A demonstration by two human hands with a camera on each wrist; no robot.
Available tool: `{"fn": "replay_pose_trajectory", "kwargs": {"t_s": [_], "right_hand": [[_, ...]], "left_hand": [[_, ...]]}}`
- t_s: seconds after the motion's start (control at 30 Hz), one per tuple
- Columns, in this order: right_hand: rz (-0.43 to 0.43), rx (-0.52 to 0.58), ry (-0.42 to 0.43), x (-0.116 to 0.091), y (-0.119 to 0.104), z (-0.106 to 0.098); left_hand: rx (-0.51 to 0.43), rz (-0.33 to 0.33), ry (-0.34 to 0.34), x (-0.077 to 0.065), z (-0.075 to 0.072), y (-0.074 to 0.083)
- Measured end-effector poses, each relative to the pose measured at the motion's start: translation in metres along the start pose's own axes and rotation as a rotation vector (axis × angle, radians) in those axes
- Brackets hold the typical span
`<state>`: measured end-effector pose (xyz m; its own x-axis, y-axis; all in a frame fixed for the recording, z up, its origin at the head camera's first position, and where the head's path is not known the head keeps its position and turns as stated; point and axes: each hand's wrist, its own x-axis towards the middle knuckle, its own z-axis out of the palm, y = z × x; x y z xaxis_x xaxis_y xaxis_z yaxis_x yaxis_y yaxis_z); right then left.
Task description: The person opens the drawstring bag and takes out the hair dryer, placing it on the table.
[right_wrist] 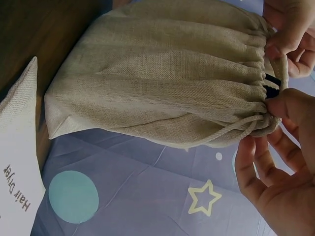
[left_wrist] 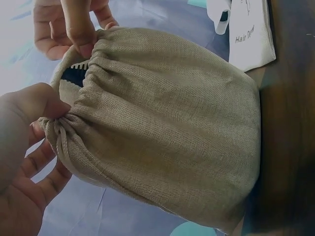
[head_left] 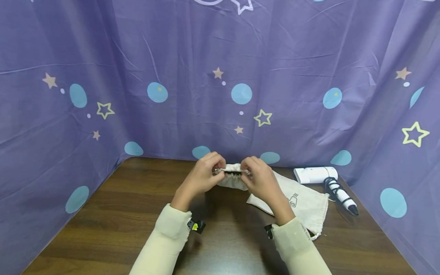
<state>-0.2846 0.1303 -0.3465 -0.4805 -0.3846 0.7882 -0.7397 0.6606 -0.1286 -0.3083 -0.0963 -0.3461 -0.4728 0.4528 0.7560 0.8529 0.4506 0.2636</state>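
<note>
My left hand (head_left: 203, 176) and right hand (head_left: 261, 179) pinch the bunched top of a small tan cloth drawstring bag (head_left: 233, 179) with my fingers, near the back edge of the brown wooden bench (head_left: 113, 214).

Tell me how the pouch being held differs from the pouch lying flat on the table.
The held pouch is lifted, bulging, its mouth gathered between the left hand and right hand; the flat pouch lies limp on the table. The flat pouch looks whiter and bears print reading "Hair Dryer"; the held pouch shows no print. Both are woven cloth.
</note>
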Motion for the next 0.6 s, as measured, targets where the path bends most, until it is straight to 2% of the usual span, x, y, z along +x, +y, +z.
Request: {"fn": "replay_pose_trajectory", "kwargs": {"t_s": [0.3, 0.4, 0.6], "right_hand": [[0.023, 0.045, -0.033, -0.0001, 0.0042, -0.0054], [0.02, 0.049, -0.036, -0.0006, 0.0055, -0.0067], [-0.002, 0.06, -0.032, -0.001, 0.0072, -0.0089]], "left_hand": [[0.071, -0.003, -0.03, 0.0002, -0.0044, -0.0002], [0.088, 0.003, -0.033, 0.0008, -0.0043, 0.0008], [0.107, -0.024, -0.017, 0.0003, -0.0041, 0.0023]]}}
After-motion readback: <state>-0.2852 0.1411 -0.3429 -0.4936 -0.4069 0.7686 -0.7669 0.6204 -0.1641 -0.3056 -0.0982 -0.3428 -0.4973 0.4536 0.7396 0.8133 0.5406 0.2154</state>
